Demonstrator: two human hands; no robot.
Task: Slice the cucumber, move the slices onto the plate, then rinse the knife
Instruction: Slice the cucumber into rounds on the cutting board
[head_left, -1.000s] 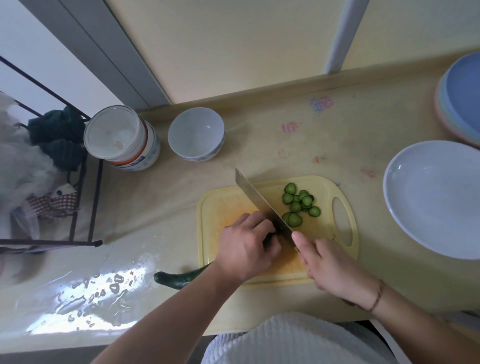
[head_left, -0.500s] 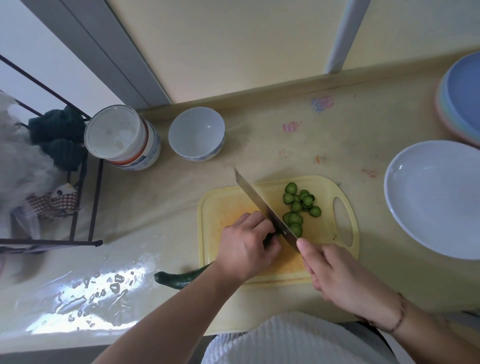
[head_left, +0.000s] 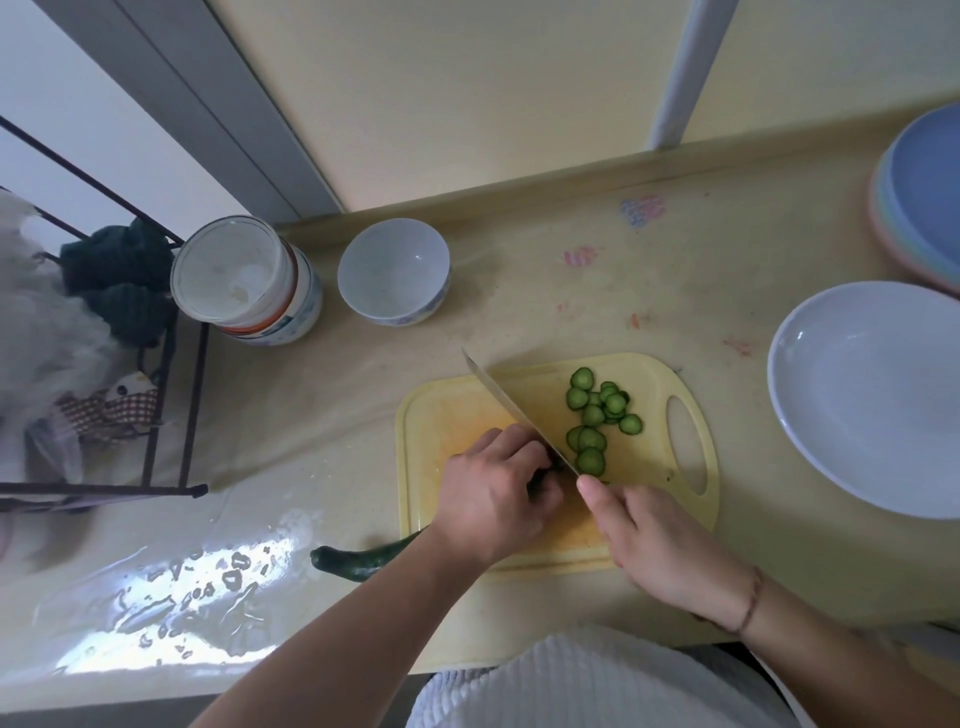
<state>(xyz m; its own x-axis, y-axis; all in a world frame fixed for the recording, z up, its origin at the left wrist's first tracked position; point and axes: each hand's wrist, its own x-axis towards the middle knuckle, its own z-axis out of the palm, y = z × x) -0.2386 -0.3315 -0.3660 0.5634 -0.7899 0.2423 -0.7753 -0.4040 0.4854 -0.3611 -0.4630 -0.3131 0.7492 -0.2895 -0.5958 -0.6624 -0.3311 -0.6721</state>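
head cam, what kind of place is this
Most likely a home kitchen counter: a yellow cutting board with cucumber slices, a knife in use, and a bowl and plate nearby.

pale yellow wall (head_left: 493, 78), beige counter (head_left: 571, 312)

A white bowl (head_left: 393, 270) stands beside a lidded tub (head_left: 244, 280), near stacked pastel plates (head_left: 919, 192).

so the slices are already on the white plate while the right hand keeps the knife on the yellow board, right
Not quite. The head view shows the cucumber slices lying on the yellow cutting board, to the right of the knife. The white plate has no slices on it. The right hand does hold the knife on the board.
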